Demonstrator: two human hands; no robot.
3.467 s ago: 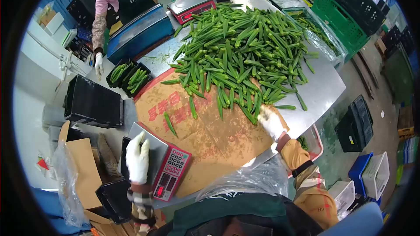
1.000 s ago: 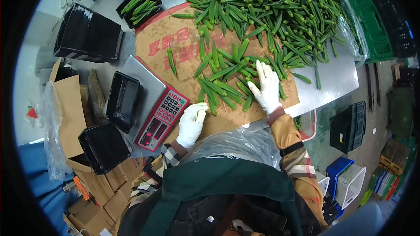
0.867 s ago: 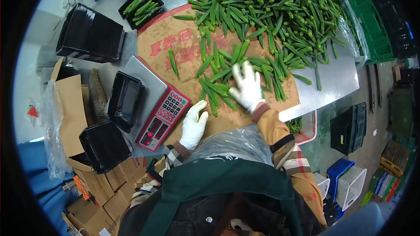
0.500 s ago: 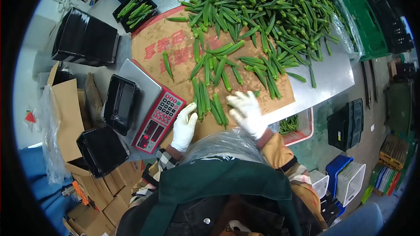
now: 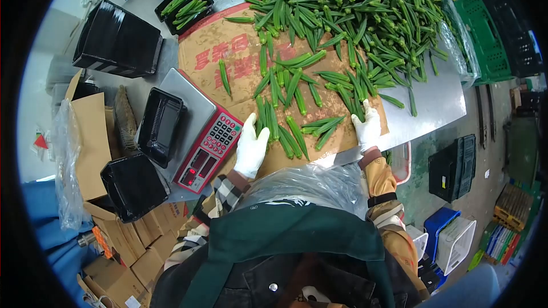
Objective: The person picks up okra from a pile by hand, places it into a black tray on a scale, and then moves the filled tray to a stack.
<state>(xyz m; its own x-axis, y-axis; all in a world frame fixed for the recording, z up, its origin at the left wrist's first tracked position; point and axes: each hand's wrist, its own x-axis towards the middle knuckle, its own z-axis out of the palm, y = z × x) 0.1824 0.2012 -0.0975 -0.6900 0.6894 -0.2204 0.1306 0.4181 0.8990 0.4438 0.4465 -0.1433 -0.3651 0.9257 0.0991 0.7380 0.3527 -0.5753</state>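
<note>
Loose green okra pods [image 5: 297, 94] lie in small bunches on a flattened cardboard sheet [image 5: 200, 88]. My left hand [image 5: 251, 147], in a white glove, rests beside one bunch [image 5: 267, 120], thumb and fingers apart. Also gloved, my right hand [image 5: 368, 128] is at the lower ends of another okra bunch [image 5: 349, 98], its thumb and forefinger spread around the tips. Between both hands sits a small group of okra [image 5: 324, 128]. A large okra heap [image 5: 365, 11] covers the far side of the table.
To the left stands a red digital scale [image 5: 208, 148] with a black tray [image 5: 161, 125] on it. Another black tray [image 5: 134, 188] is nearer me. Stacked black trays [image 5: 117, 40] and an okra-filled tray [image 5: 185, 10] stand farther back. A green crate [image 5: 485, 40] is at right.
My right hand has moved right and away from me, uncovering a small okra group on the cardboard. My left hand has shifted slightly right, its thumb now spread wider. The view has shifted slightly.
</note>
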